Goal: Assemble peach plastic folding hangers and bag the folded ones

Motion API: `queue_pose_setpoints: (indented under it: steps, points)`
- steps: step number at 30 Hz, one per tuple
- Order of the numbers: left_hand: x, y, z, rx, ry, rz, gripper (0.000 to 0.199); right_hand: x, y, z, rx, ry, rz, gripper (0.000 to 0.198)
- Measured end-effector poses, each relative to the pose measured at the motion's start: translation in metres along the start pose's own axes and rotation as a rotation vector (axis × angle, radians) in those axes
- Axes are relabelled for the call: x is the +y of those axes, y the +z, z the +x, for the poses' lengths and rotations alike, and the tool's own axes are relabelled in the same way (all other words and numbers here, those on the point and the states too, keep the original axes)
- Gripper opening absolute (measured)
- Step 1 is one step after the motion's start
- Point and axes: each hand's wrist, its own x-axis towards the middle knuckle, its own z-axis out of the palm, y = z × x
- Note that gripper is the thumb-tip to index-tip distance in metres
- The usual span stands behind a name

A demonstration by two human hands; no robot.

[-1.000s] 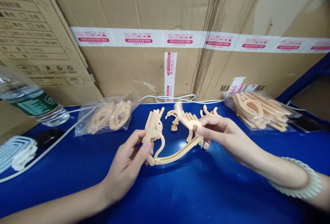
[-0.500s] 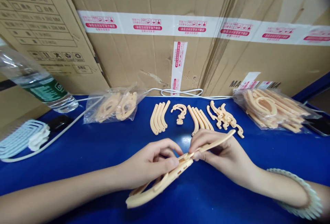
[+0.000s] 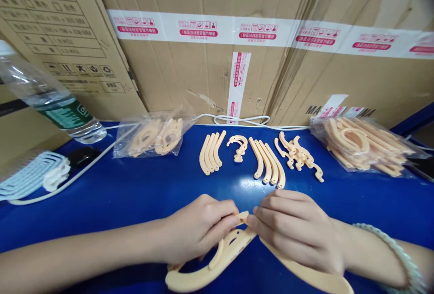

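My left hand (image 3: pixel 200 226) is closed around a beige plastic folding hanger (image 3: pixel 206 276), pinching it near its upper end. The hanger's curved lower edge and slotted side show below my fingers. My right hand (image 3: pixel 298 228) is closed on a curved beige hanger arm (image 3: pixel 315 278), which slants down to the right beneath the palm. Its inner end meets the hanger between my fingertips; my fingers hide the joint, so I cannot tell whether the two are locked together. Just beyond my hands lie loose curved hanger arms (image 3: pixel 267 163).
More hanger arms (image 3: pixel 212 154), hook pieces (image 3: pixel 239 145) and a small pile of S-shaped pieces (image 3: pixel 300 151) lie on the blue table (image 3: pixel 135 194). Plastic bags of parts stand left (image 3: pixel 154 136) and right (image 3: pixel 366 145). A water bottle (image 3: pixel 68 109), hairbrush (image 3: pixel 30 174) and white cable (image 3: pixel 88 167) are at left.
The hanger arm in my right hand has swung from pointing up and right to pointing down and right. My right hand has turned palm-down, and both hands sit slightly lower.
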Motion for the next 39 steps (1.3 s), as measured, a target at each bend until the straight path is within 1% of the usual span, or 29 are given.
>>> queue_pose_setpoints:
  steps: [3,6,9,10,11,14,15,16,17,19,20,21,22,23,24,25,26,28,30,32,34,36,38,39]
  points:
    - [-0.001,0.000,-0.001,0.007,0.017,0.043,0.032,0.000,0.001,-0.007,-0.014,-0.028,0.008,0.034]
    - [-0.003,0.001,-0.001,0.019,0.044,0.075,0.032,0.003,0.004,-0.015,-0.022,-0.029,0.033,0.032]
    - [-0.003,0.001,-0.001,0.016,0.051,0.029,0.031,-0.002,0.006,-0.018,-0.039,-0.010,0.066,0.029]
    - [-0.003,0.001,0.000,0.016,0.045,-0.008,0.031,-0.007,0.007,-0.017,-0.027,0.017,0.059,0.029]
    - [-0.003,0.000,0.000,0.014,0.035,-0.051,0.031,-0.013,0.008,-0.016,-0.016,0.077,0.035,0.027]
    - [-0.001,-0.002,0.002,0.011,-0.001,-0.171,0.035,-0.035,0.007,-0.012,0.025,0.338,-0.069,0.022]
    - [-0.002,-0.002,0.002,0.015,-0.012,-0.203,0.036,-0.038,0.005,-0.010,0.034,0.392,-0.072,0.022]
    - [-0.002,-0.002,0.002,0.018,-0.029,-0.243,0.038,-0.037,0.001,-0.008,0.050,0.393,-0.046,0.023]
    - [-0.004,-0.002,0.002,0.020,-0.056,-0.313,0.038,-0.032,-0.005,-0.006,0.050,0.380,0.007,0.025]
    - [-0.008,-0.001,0.004,0.026,-0.122,-0.508,0.039,-0.009,-0.021,-0.006,0.060,0.297,0.108,0.027]
    - [-0.011,0.000,0.004,0.030,-0.148,-0.614,0.040,0.007,-0.030,-0.009,0.117,0.358,0.080,0.029]
    - [-0.013,0.001,0.006,0.037,-0.161,-0.709,0.041,0.024,-0.040,-0.014,0.071,0.400,0.057,0.027]
    - [-0.016,0.001,0.007,0.050,-0.160,-0.779,0.043,0.041,-0.049,-0.021,0.047,0.488,0.006,0.024]
    - [-0.017,0.001,0.008,0.070,-0.151,-0.835,0.043,0.057,-0.058,-0.031,0.027,0.633,-0.046,0.019]
    - [-0.019,0.001,0.010,0.091,-0.150,-0.895,0.042,0.071,-0.064,-0.042,-0.035,0.805,-0.085,0.021]
    - [-0.019,0.000,0.011,0.108,-0.161,-0.967,0.038,0.082,-0.069,-0.054,-0.095,0.941,-0.092,0.028]
    - [-0.019,-0.001,0.012,0.121,-0.182,-1.041,0.033,0.090,-0.071,-0.066,-0.122,0.985,-0.084,0.036]
    - [-0.017,-0.003,0.012,0.138,-0.226,-1.158,0.029,0.102,-0.069,-0.087,-0.154,1.029,-0.078,0.046]
    - [-0.016,-0.005,0.012,0.154,-0.234,-1.196,0.032,0.107,-0.063,-0.100,-0.169,1.037,-0.084,0.049]
    - [-0.015,-0.005,0.012,0.183,-0.222,-1.210,0.036,0.109,-0.056,-0.105,-0.172,1.038,-0.115,0.047]
    - [-0.014,-0.005,0.013,0.208,-0.220,-1.217,0.037,0.105,-0.052,-0.100,-0.144,1.025,-0.181,0.044]
    - [-0.014,-0.004,0.013,0.227,-0.236,-1.216,0.033,0.090,-0.047,-0.087,-0.088,0.990,-0.256,0.040]
    - [-0.014,-0.003,0.014,0.235,-0.248,-1.216,0.030,0.063,-0.040,-0.066,-0.037,0.875,-0.268,0.034]
    - [-0.014,-0.003,0.015,0.234,-0.248,-1.219,0.031,0.046,-0.034,-0.055,-0.009,0.708,-0.227,0.030]
